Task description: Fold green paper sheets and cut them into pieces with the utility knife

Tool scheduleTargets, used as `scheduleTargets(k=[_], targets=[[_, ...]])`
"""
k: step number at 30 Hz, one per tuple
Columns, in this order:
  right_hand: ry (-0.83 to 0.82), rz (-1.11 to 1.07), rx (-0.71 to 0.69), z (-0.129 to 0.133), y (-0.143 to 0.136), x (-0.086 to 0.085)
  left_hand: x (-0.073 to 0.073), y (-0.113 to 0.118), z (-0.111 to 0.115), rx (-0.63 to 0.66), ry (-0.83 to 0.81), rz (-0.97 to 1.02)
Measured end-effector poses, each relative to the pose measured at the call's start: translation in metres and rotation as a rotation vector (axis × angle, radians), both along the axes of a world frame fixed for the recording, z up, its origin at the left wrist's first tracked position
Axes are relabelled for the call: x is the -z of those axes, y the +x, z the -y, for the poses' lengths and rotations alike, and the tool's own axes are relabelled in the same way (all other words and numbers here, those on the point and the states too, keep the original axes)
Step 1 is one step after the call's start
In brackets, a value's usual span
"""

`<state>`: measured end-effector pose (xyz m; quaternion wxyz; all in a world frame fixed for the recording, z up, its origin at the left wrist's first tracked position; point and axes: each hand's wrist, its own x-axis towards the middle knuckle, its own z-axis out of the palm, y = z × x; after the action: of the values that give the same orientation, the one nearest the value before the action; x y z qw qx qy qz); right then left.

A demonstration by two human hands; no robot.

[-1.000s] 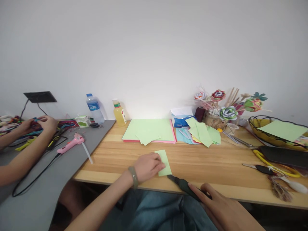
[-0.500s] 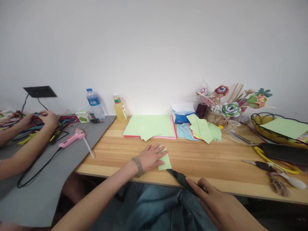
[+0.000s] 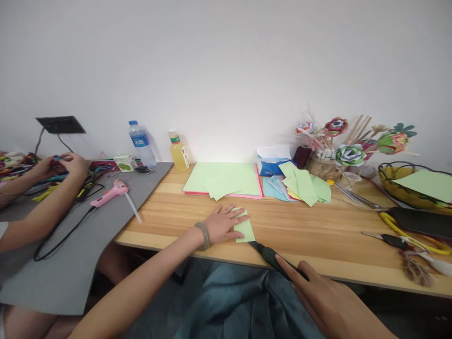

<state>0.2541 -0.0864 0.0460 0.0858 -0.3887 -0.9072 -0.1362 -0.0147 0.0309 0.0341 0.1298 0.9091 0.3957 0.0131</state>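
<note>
A small light green paper piece (image 3: pixel 247 230) lies flat near the table's front edge. My left hand (image 3: pixel 223 225) rests on its left part, fingers spread. In my right hand (image 3: pixel 312 287), closed round the handle, is a dark green knife-like tool (image 3: pixel 271 256), its forefinger stretched along the top. The tool's dark tip is at the paper's lower right corner; whether it touches the paper is too small to tell. Farther back lies a stack of light green sheets (image 3: pixel 226 176), with pink sheets under it.
Cut green papers (image 3: pixel 303 186), a tissue pack (image 3: pixel 273 167), paper flowers (image 3: pixel 349 154), scissors (image 3: pixel 391 241) and a basket (image 3: pixel 388 181) are on the right. Left are a juice bottle (image 3: pixel 179 153), a water bottle (image 3: pixel 141 146), a pink glue gun (image 3: pixel 111 194) and another person's hands (image 3: pixel 65 165).
The whole view has shifted slightly. My hands, the small green paper and the tool keep nearly the same places relative to one another.
</note>
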Motion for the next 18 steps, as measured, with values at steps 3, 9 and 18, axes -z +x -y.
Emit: scheduleTargets(k=[3, 9, 18], targets=[[0.02, -0.018, 0.003, 0.0005, 0.0019, -0.0018, 0.0001, -0.0001, 0.0, 0.0, -0.003, 0.011], [0.007, -0.04, 0.042, -0.001, 0.0038, -0.0005, 0.0022, -0.0007, -0.0004, 0.004, 0.006, 0.027], [-0.104, -0.096, 0.068, -0.0094, 0.0039, 0.0024, 0.004, -0.0009, -0.0002, 0.006, 0.015, 0.041]])
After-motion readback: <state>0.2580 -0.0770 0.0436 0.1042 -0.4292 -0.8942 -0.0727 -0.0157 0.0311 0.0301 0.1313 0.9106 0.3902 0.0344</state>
